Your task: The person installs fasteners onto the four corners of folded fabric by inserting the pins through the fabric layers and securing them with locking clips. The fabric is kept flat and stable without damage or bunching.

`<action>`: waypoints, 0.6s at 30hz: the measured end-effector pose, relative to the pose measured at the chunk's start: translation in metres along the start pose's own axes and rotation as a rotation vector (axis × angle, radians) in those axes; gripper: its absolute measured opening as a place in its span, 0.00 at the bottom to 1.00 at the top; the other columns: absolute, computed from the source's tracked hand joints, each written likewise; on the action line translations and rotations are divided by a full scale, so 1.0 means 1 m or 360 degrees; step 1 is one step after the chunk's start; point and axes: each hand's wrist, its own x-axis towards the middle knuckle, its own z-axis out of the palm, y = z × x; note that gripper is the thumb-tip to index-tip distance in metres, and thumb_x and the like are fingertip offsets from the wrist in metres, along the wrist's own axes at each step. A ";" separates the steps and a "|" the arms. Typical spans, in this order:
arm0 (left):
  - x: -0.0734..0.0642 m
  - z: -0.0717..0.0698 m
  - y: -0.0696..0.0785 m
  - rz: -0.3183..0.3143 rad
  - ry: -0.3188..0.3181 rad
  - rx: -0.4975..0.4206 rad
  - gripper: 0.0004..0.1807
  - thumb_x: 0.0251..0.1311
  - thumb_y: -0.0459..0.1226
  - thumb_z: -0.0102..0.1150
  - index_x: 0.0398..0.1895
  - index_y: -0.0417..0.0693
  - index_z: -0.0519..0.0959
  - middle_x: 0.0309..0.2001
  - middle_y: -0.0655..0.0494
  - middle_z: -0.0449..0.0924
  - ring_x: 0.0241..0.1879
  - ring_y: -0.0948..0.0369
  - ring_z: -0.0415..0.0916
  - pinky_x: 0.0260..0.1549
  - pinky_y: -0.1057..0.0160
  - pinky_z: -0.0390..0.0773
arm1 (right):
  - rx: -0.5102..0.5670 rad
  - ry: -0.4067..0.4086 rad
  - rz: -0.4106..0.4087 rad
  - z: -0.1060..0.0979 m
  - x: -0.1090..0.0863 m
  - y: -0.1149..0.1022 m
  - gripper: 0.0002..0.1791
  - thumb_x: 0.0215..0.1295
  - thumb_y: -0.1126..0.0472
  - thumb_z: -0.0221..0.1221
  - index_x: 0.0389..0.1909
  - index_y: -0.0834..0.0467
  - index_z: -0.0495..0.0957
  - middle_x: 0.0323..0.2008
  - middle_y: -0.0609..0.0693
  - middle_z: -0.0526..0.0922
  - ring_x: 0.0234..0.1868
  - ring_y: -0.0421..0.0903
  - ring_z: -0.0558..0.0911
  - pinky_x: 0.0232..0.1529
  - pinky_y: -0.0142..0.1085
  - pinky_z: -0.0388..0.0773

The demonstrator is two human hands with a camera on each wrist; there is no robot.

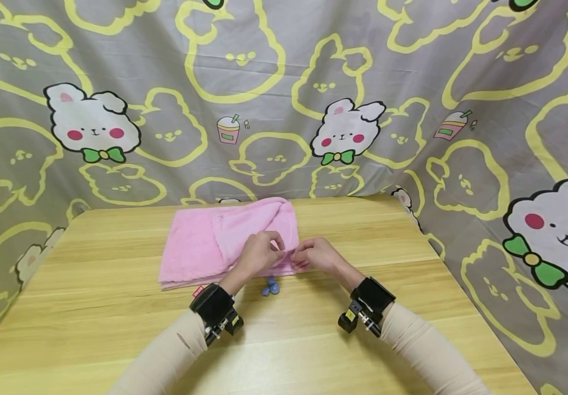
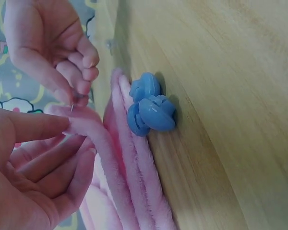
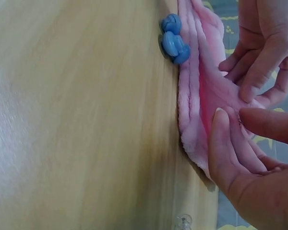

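Observation:
A folded pink plush blanket (image 1: 190, 247) lies toward the back of the table. My left hand (image 1: 262, 253) pinches its raised edge between thumb and fingers near the right front corner. Facing it, my right hand (image 1: 317, 254) holds a thin metal pin (image 2: 72, 108) between thumb and fingertips, right at that edge. The rest of what the right fingers grip is hidden. Several glossy blue plastic clips with rounded heads (image 2: 156, 114) lie in a small cluster in front of the blanket's front edge, between my wrists.
A small clear plastic piece (image 3: 184, 221) sits on the wooden table (image 1: 294, 351) near the blanket's right corner. A red tag (image 1: 198, 291) shows at the blanket's front edge, beside my left wrist. Grey cartoon-print curtains (image 1: 274, 120) hang behind and along both sides.

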 end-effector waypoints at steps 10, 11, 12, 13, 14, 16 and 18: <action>-0.001 0.003 0.000 0.0135 0.0099 0.0059 0.07 0.48 0.29 0.72 0.22 0.50 0.86 0.23 0.56 0.88 0.26 0.63 0.83 0.31 0.62 0.80 | 0.0309 0.0001 0.0052 0.003 -0.001 0.003 0.10 0.64 0.73 0.60 0.44 0.75 0.79 0.36 0.64 0.88 0.32 0.45 0.88 0.44 0.41 0.86; -0.001 0.003 0.000 0.0144 0.0101 0.0068 0.07 0.47 0.29 0.72 0.22 0.50 0.86 0.23 0.57 0.87 0.26 0.63 0.83 0.30 0.62 0.79 | 0.0324 -0.0003 0.0053 0.003 -0.001 0.003 0.10 0.64 0.73 0.60 0.45 0.75 0.79 0.36 0.64 0.88 0.32 0.45 0.88 0.44 0.41 0.86; -0.001 0.004 0.000 0.0150 0.0107 0.0080 0.07 0.47 0.29 0.72 0.22 0.50 0.86 0.23 0.57 0.87 0.26 0.63 0.82 0.30 0.63 0.79 | 0.0328 -0.0007 0.0047 0.003 0.000 0.004 0.10 0.65 0.73 0.60 0.45 0.75 0.79 0.36 0.63 0.88 0.32 0.45 0.88 0.44 0.41 0.86; -0.002 0.004 0.000 0.0156 0.0113 0.0082 0.07 0.47 0.29 0.72 0.22 0.50 0.86 0.23 0.57 0.87 0.26 0.62 0.82 0.30 0.62 0.79 | 0.0335 -0.0010 0.0050 0.003 0.000 0.004 0.11 0.65 0.73 0.60 0.45 0.75 0.79 0.35 0.62 0.88 0.32 0.45 0.87 0.44 0.40 0.86; -0.002 0.004 0.001 0.0156 0.0121 0.0083 0.06 0.47 0.28 0.72 0.23 0.49 0.86 0.23 0.56 0.87 0.26 0.62 0.82 0.30 0.62 0.79 | 0.0332 -0.0013 0.0047 0.002 0.000 0.005 0.11 0.65 0.73 0.60 0.46 0.76 0.79 0.35 0.61 0.88 0.32 0.45 0.87 0.44 0.40 0.86; -0.002 0.004 0.001 0.0143 0.0136 0.0075 0.06 0.48 0.28 0.71 0.24 0.48 0.86 0.24 0.55 0.88 0.27 0.60 0.83 0.30 0.62 0.80 | 0.0326 -0.0019 0.0045 0.001 0.000 0.005 0.13 0.65 0.72 0.60 0.47 0.77 0.78 0.36 0.61 0.88 0.33 0.45 0.87 0.45 0.40 0.86; -0.002 0.004 0.001 0.0123 0.0152 0.0058 0.05 0.49 0.29 0.71 0.25 0.47 0.85 0.25 0.54 0.88 0.28 0.58 0.85 0.31 0.61 0.81 | 0.0314 -0.0021 0.0050 0.001 0.000 0.005 0.14 0.65 0.73 0.60 0.49 0.77 0.78 0.37 0.62 0.87 0.33 0.45 0.87 0.45 0.40 0.86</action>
